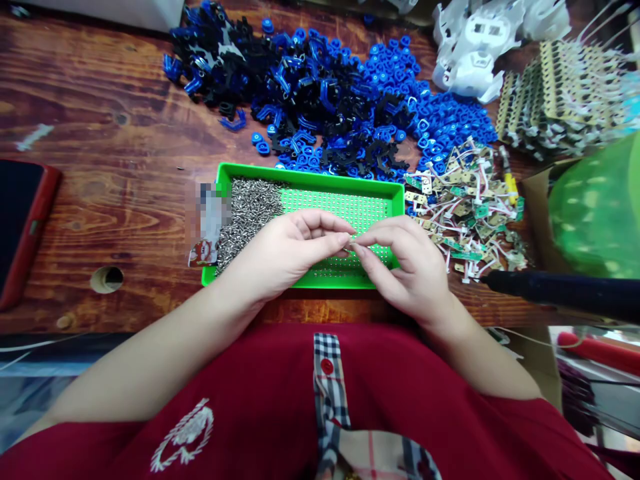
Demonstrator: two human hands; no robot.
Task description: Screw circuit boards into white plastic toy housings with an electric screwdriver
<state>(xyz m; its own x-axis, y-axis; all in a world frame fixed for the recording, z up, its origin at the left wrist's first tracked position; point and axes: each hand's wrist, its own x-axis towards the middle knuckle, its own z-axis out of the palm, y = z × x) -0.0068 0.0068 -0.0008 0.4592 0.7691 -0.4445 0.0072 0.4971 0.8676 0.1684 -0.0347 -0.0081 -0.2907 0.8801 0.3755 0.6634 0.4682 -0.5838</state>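
Observation:
My left hand [295, 243] and my right hand [413, 267] meet over a green tray [310, 175], thumbs and fingers pinched together. A tiny piece is between their fingertips, too small to name. Loose silver screws [247, 207] lie heaped in the tray's left end, partly behind my left hand. To the right, the tray's floor shows a perforated plate [345, 203] with rows of small shiny dots. Both hands hide part of that plate.
Blue and black plastic parts [320, 93] pile up behind the tray. Small circuit boards with white wires [470, 213] lie to its right. A black rod-like tool [560, 290] juts in from the right, near a green translucent container [600, 207]. A red-cased phone [25, 227] rests at far left.

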